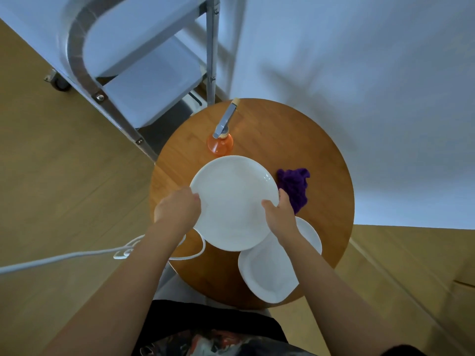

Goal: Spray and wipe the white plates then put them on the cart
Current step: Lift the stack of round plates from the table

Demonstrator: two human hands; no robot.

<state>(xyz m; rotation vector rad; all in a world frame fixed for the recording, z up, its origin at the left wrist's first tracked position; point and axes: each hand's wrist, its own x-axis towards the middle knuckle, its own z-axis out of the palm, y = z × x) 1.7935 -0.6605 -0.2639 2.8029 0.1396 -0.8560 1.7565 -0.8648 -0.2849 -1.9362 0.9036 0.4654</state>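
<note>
Layout of a round wooden table [308, 140] beside a metal cart with white shelves [144, 80].

A large round white plate [231, 201] sits above the table's middle, the left hand [177, 208] on its left rim and the right hand [279, 214] on its right. Far of it stands the orange spray bottle [220, 143]; right of it lies the purple cloth [294, 187]. A stack of white plates [267, 273] lies near-right. The cart stands far-left of the table.

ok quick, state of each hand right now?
Left hand: grips the left rim of the round plate.
Right hand: grips the same plate's right rim, thumb on top.
</note>
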